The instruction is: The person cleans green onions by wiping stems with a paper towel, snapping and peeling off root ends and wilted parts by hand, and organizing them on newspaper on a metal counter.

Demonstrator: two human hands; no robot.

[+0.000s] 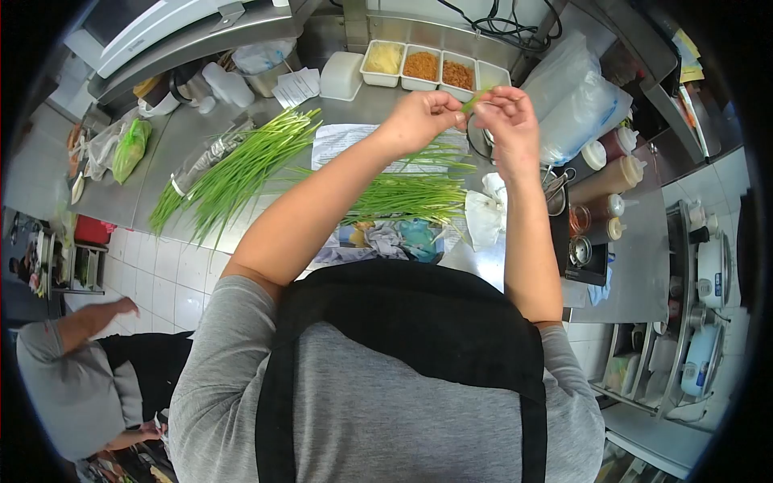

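My left hand (423, 121) and my right hand (509, 129) are raised close together over the back of the steel counter, both with fingers pinched. Between their fingertips is a small green chive leaf (473, 101), partly hidden by the fingers. Below my forearms lies a spread bunch of long thin chives (407, 197), its pale ends toward the right. A larger chive bundle (254, 157) lies slantwise to the left, beside a clear plastic wrapper (211, 161). White crumpled tissue (485, 213) sits under my right wrist.
White tubs (420, 68) of toppings line the back wall. Sauce bottles (608, 177) and a plastic bag (576, 105) crowd the right. A printed paper (346, 141) lies beneath the chives, with cloths (386, 241) at the front edge. Another person (80, 378) stands at lower left.
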